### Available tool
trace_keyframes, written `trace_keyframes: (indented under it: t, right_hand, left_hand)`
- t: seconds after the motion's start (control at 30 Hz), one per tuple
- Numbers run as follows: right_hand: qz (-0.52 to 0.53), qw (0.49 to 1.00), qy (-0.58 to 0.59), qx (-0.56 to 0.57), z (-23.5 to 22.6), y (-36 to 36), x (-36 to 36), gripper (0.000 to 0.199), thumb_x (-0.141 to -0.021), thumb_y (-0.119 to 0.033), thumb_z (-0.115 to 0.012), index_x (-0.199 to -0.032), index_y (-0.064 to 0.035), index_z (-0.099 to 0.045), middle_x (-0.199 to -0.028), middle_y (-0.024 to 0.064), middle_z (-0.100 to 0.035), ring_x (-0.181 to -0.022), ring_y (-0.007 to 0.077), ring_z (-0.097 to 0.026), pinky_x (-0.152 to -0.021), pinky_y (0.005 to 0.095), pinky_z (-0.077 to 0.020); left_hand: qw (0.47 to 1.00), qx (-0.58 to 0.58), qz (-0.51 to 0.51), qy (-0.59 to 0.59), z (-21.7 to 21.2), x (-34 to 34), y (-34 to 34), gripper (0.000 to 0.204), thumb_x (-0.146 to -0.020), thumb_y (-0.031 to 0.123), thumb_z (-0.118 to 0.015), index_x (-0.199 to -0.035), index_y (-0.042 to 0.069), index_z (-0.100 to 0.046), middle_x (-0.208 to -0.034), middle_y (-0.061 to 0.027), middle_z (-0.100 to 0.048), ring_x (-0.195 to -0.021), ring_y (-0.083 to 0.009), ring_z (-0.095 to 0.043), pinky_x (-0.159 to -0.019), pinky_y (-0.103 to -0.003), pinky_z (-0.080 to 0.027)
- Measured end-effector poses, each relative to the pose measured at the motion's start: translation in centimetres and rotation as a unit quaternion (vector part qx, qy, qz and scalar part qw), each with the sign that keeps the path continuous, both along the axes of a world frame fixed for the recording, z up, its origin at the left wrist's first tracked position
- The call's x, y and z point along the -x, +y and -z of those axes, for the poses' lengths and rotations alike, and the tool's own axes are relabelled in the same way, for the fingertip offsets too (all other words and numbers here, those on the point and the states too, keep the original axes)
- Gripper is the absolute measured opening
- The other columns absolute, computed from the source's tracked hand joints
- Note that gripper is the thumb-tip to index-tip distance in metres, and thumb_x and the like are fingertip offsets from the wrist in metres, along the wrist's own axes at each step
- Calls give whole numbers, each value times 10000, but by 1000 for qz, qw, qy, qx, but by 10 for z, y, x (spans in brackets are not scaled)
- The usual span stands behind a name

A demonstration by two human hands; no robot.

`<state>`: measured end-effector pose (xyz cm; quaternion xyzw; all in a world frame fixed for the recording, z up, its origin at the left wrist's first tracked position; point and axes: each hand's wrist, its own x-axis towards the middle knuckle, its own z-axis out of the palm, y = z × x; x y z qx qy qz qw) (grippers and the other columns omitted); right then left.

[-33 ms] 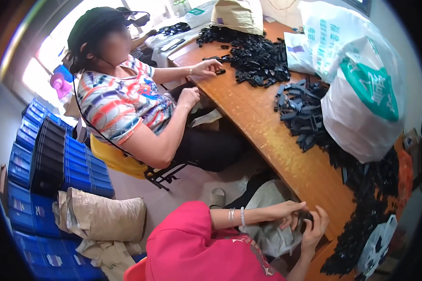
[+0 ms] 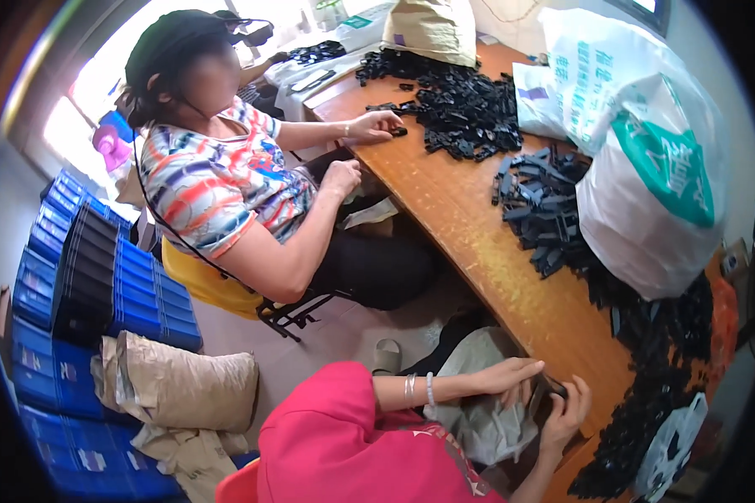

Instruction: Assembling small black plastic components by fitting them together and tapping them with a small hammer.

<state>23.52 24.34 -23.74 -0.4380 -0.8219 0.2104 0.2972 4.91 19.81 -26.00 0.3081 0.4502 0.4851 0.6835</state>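
Note:
My left hand (image 2: 512,377), with bracelets at the wrist, and my right hand (image 2: 567,408) meet over the near edge of the wooden table (image 2: 528,310). Between their fingertips is a small black plastic part (image 2: 555,387), mostly hidden; its exact kind cannot be made out. Both hands have curled fingers. A whitish sack (image 2: 486,423) lies below my left forearm. To the right of my hands, a heap of black plastic parts (image 2: 625,444) spreads over the table, with longer dark grey pieces (image 2: 538,201) farther up.
Across the corner, a co-worker (image 2: 218,176) sits with one hand at a black part beside another black heap (image 2: 470,117). A bulging white bag (image 2: 646,193) stands on the table, near a small plastic bag (image 2: 671,440). Blue crates (image 2: 155,293) and a brown paper sack (image 2: 189,381) stand left.
My two hands have shifted slightly around the small black part, which now shows as a thinner dark edge. The co-worker's hand on the table has lowered its fingers slightly. The view has tilted a little.

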Motion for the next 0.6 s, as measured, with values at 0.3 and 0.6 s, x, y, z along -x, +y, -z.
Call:
trace_keyframes:
  t: [0.3,0.6]
  right_hand:
    - [279,935,-174,-136,62,67,-57,201,-910,-168,-626,-1029,-7,-645,-1080,129,-580,-1004,327,-557,-821,406,-469]
    - [311,921,-199,-126,66,81,-64,256,-949,-193,-564,-1094,10,-626,-1094,157,-590,-1021,333,-556,-820,432,-477]
  left_hand:
    - [849,-265,-218,402,6,37,-6,144,-881,132,-630,-937,0,-640,-832,-137,-613,-734,-307,-611,-637,-365,-480]
    - [773,-354,-248,465,10,56,12,90,-833,79,-674,-841,4,-625,-767,-118,-558,-660,-290,-581,-552,-369,-466]
